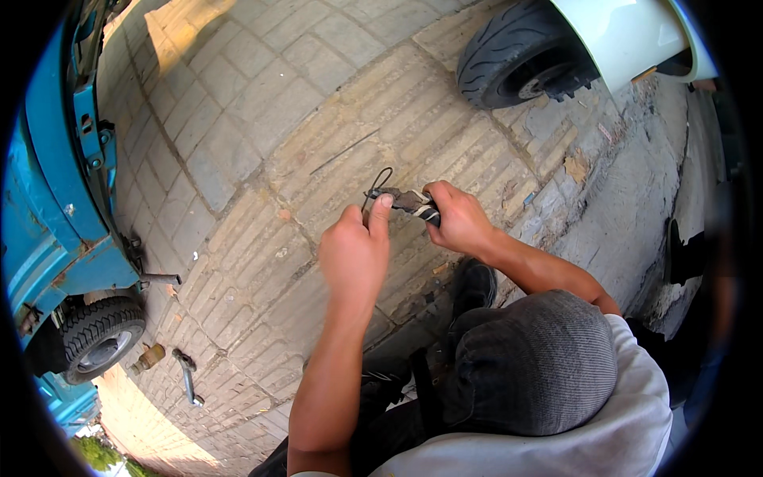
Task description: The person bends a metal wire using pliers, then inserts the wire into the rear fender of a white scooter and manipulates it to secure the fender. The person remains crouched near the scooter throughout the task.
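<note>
While hands (356, 248) (461, 218) grip, dark object (410, 202) between

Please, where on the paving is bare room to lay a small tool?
Two bare patches: grey tiled paving between the blue metal vehicle and thin dark rod; beige ribbed paving between that rod and the upper black rubber tyre. Crowded: lower left, where a brown cylindrical piece and grey metal tool lie near the vehicle.

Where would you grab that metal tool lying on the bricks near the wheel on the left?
By its slim middle, I'd say: the metal tool lies lengthwise, with chunkier ends. Come from above and the right, because the brown cylinder and wheel are on its left.
</note>
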Demonstrator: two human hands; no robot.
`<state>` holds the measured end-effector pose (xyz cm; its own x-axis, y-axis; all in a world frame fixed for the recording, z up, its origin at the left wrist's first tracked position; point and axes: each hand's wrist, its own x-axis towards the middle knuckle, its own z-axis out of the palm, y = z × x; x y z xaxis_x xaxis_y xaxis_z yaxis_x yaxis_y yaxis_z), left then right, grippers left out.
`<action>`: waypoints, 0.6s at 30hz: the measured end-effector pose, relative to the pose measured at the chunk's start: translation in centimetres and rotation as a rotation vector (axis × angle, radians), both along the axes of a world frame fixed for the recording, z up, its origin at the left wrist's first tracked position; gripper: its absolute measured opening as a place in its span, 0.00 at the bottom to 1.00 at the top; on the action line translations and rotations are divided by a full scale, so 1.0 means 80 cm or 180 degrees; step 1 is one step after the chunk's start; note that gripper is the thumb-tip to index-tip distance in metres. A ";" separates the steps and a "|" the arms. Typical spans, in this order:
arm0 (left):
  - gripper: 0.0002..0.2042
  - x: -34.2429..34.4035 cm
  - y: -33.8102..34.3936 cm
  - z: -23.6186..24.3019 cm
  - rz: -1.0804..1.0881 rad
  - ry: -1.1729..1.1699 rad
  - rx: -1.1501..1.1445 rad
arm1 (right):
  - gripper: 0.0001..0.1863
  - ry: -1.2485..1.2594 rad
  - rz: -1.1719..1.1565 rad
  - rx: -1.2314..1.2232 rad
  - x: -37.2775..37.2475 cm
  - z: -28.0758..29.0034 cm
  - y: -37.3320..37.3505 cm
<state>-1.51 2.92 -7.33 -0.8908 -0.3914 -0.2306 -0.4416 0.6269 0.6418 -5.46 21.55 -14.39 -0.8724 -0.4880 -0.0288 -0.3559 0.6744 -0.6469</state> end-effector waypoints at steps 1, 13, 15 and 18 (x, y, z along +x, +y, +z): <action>0.25 0.000 0.000 -0.002 -0.0002 0.0027 0.0045 | 0.21 -0.0057 -0.0008 -0.0012 0.000 -0.001 0.000; 0.17 0.006 -0.025 0.019 -0.0359 0.0451 0.1487 | 0.22 -0.1283 0.0785 -0.0516 -0.017 0.045 0.021; 0.16 0.009 -0.027 0.016 -0.0300 0.0549 0.1380 | 0.22 -0.1527 0.0752 -0.0574 -0.017 0.058 0.017; 0.15 0.009 -0.035 0.014 -0.0302 0.0574 0.0757 | 0.26 -0.1325 0.0909 -0.0748 -0.015 0.049 0.022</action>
<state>-0.76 0.12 -6.18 -0.9557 -0.2584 -0.1406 -0.2538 0.4828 0.8382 -6.67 23.32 -10.49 -0.6427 -0.7383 -0.2046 -0.1857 0.4092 -0.8934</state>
